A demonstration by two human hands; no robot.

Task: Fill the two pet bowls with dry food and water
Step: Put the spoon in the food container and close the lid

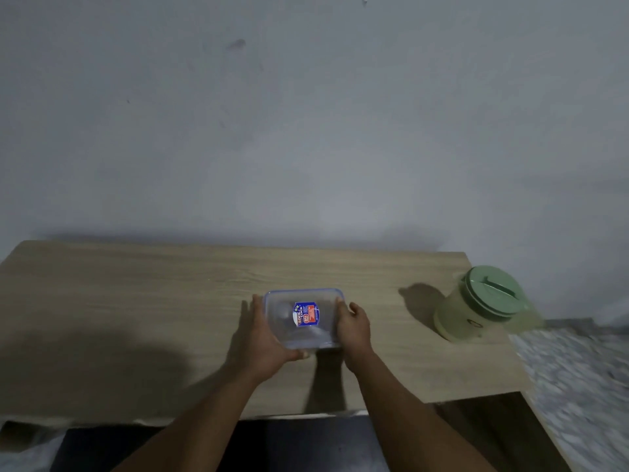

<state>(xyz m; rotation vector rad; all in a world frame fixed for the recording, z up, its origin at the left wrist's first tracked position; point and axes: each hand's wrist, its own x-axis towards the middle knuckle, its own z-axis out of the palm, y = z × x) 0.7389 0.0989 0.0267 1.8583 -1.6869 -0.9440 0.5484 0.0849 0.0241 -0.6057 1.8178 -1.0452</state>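
A clear rectangular plastic container [299,330] with a blue rim and a blue-and-red label on its bottom sits at the middle of the wooden table [153,301]. It looks empty. My left hand [263,338] grips its left side and near corner. My right hand [354,327] holds its right side. A pale green jug [476,306] with a darker green lid stands at the table's right end, well apart from both hands. No second bowl and no dry food show in this view.
A plain grey wall rises right behind the table. A speckled stone surface [578,369] lies to the right of the table. The table's front edge runs just under my forearms, with dark floor below.
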